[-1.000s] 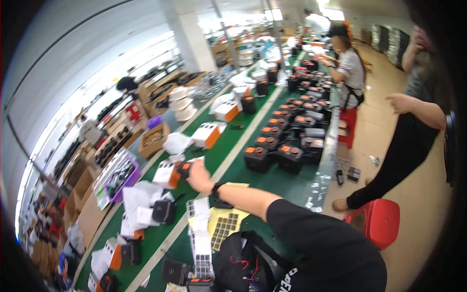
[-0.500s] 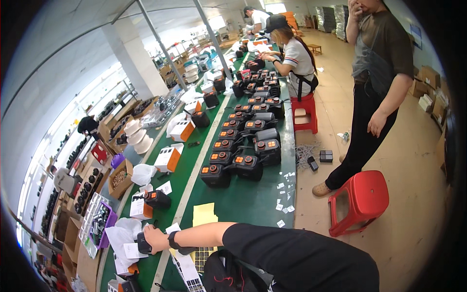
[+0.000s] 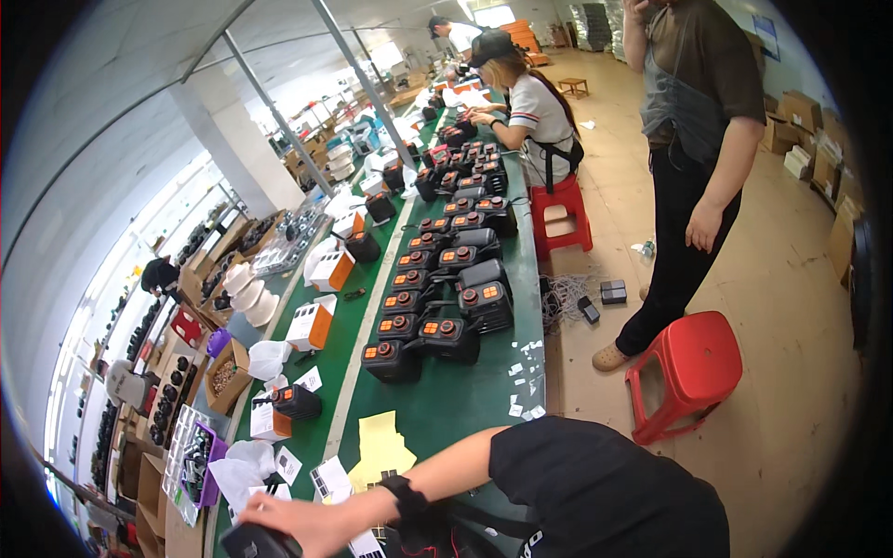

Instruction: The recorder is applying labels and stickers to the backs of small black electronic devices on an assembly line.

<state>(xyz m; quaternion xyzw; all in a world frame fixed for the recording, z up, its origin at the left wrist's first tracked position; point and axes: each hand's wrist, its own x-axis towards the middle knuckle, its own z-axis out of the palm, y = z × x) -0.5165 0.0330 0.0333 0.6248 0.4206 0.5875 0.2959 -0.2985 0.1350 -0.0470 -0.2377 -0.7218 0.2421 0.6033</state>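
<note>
My right hand (image 3: pixel 302 524) reaches in from the lower right, with a black band on its wrist. Its fingers close over a black boxy device (image 3: pixel 256 543) at the lower left edge of the green bench; much of the device is hidden or cut off. Beside it lie a crumpled white bag (image 3: pixel 240 470) and a white label sheet (image 3: pixel 330 480). Yellow paper (image 3: pixel 381 445) is near my wrist. A little farther off, a black device with orange buttons (image 3: pixel 296 401) stands by a white and orange box (image 3: pixel 270 423). My left hand is out of sight.
Rows of black devices with orange buttons (image 3: pixel 449 338) fill the bench's middle. A purple bin (image 3: pixel 216 454) of parts stands left. A red stool (image 3: pixel 699 358) and a standing person (image 3: pixel 693 139) are at the right; a seated co-worker (image 3: pixel 544 116) works farther along.
My right hand has drawn nearer, bringing the black device away from the white bag and toward the lower edge. The whole view has shifted slightly.
</note>
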